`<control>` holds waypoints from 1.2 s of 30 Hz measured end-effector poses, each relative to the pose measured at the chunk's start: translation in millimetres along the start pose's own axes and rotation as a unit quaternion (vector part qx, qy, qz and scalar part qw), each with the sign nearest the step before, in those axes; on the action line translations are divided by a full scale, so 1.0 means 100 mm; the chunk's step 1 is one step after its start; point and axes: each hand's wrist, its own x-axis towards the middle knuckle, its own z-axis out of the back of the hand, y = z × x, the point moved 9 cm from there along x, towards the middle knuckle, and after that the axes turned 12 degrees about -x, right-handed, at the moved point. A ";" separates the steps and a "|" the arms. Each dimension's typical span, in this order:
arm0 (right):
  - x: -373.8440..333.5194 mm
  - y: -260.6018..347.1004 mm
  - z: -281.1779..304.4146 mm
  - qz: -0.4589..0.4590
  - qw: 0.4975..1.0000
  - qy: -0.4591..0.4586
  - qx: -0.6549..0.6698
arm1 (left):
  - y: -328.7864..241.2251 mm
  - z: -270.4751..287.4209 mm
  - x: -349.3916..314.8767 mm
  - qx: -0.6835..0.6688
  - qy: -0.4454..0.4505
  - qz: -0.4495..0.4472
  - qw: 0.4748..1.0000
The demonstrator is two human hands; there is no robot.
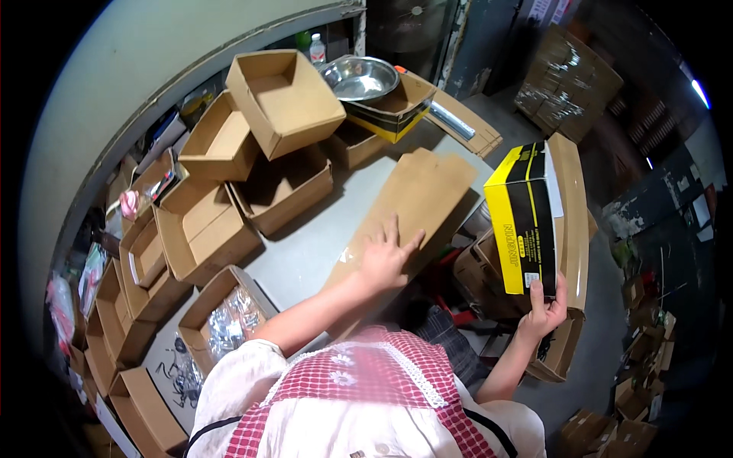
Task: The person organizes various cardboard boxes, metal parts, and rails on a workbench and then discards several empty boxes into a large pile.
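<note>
My left hand lies with fingers spread on a flat brown cardboard sheet, which rests on the grey table and reaches past its near edge. To the right, my right hand grips the lower edge of a yellow and black cardboard box between thumb and fingers. The box is tilted up on its side, beyond the table's right edge. A white sheet shows at its opening. Behind it stands a brown cardboard piece, partly covered by the box; whether they touch I cannot tell.
Open brown boxes crowd the table's left and far sides, one tilted box stacked on others. Clear plastic packets fill a near box. A steel bowl sits on a black and yellow box. A wrapped carton stack stands far right.
</note>
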 end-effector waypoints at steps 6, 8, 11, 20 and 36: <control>0.02 0.10 0.00 -0.045 0.996 -0.006 0.076 | -0.44 -0.27 -0.16 0.105 -0.020 -0.036 0.994; -0.01 0.09 0.10 -0.052 0.994 -0.011 0.095 | -0.50 -0.23 -0.14 0.120 -0.013 -0.021 0.992; -0.04 0.16 0.20 -0.047 0.993 -0.002 0.112 | -0.53 -0.21 -0.02 0.157 0.012 0.019 0.987; -0.06 0.32 0.27 -0.068 0.994 0.013 0.086 | -0.33 -0.48 0.47 0.013 0.027 0.131 0.991; -0.27 0.06 0.60 -0.034 0.997 0.033 0.053 | 0.19 -0.58 -0.18 -0.044 -0.091 0.054 0.993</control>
